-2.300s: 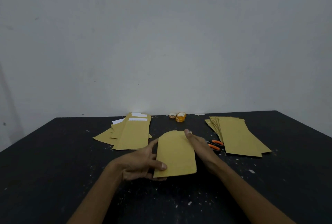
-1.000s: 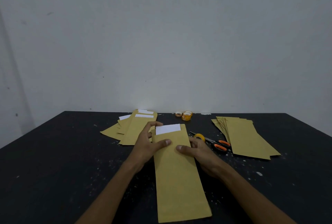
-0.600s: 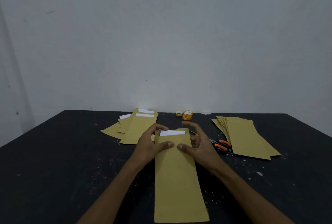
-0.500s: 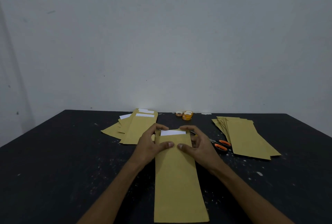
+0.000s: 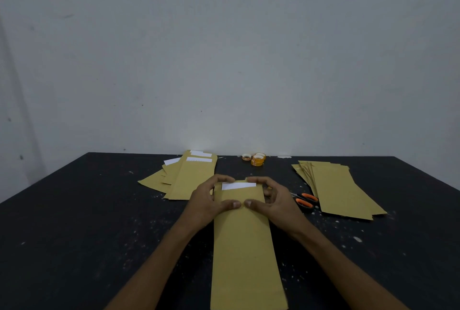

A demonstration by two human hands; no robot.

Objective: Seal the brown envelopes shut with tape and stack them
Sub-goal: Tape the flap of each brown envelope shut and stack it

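A long brown envelope lies lengthwise on the black table in front of me, with a white strip showing at its far end. My left hand holds the envelope's top left, thumb on the face and fingers curled over the far edge. My right hand mirrors it on the top right. Both index fingers curl over the top flap. A fanned pile of brown envelopes with white strips lies at the back left. Another envelope stack lies at the right.
Rolls of tape stand at the table's far edge by the grey wall. Orange-handled scissors lie between my right hand and the right stack. White specks dot the table.
The envelope has gone from raised in both hands to flat and lengthwise on the table. Both hands have closed in on its far end, fingers now curled over the flap and white strip.
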